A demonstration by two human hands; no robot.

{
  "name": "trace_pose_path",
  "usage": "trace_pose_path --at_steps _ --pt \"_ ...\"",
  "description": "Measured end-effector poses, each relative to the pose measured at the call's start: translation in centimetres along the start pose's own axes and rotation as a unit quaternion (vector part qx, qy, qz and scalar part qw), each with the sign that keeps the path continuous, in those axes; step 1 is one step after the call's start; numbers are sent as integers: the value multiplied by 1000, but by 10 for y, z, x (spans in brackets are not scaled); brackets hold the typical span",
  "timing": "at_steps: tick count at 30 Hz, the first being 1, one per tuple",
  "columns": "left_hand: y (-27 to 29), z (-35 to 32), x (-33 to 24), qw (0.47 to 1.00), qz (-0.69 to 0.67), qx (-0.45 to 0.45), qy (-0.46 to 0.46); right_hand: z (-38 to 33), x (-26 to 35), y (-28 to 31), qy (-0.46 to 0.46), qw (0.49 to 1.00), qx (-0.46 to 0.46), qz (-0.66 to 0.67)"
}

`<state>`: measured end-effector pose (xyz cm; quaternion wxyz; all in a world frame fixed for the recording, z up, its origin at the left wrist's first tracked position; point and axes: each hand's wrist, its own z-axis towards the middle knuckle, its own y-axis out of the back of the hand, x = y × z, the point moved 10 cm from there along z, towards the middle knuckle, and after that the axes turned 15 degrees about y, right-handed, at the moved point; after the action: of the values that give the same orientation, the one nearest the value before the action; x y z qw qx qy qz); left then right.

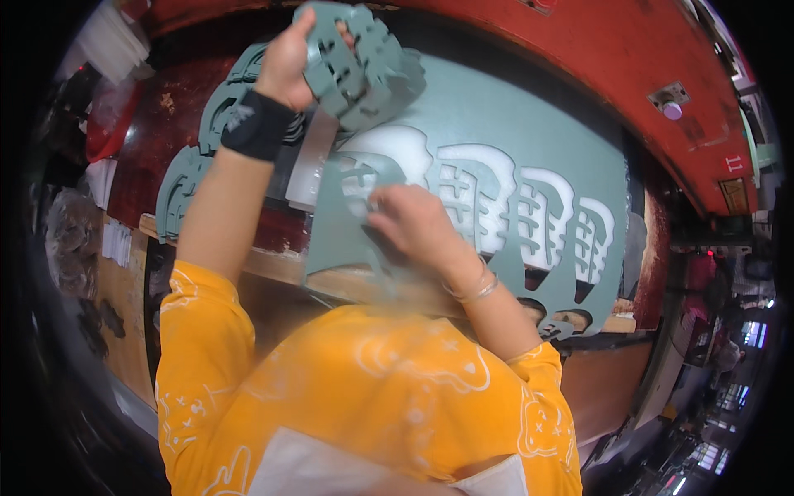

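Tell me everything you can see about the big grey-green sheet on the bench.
The grey-green sheet is a broad, thin, flexible-looking panel lying across a wooden bench edge under a red machine. A row of slotted, shoe-part-shaped cutouts runs across it, showing white beneath. Its near-left part curls upward where the right hand presses on a cut piece. The left hand, wearing a black wristband, holds a bunch of matching cut pieces above it.

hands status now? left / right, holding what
Left hand: closed on a stack of grey-green die-cut pieces.
Right hand: fingers pressed on a cut piece in the large grey-green die-cut sheet; grip cannot be told.
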<state>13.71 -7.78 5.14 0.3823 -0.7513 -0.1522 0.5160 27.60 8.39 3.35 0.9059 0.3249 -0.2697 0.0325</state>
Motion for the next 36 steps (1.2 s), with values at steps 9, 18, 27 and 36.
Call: trace_pose_path --at_steps 9,18,27,36 --pt "-1 -35 -153 977 161 -87 -109 -12 -5 -20 -65 988 137 12" --pt "100 -179 -241 827 398 -392 -60 -26 5 35 -120 991 16 54" --pt "184 -240 -243 410 670 -587 -195 -28 -6 71 -170 985 -5 -22" --pt "123 -205 -68 572 614 -512 -183 -145 -41 199 -234 952 -35 -194"
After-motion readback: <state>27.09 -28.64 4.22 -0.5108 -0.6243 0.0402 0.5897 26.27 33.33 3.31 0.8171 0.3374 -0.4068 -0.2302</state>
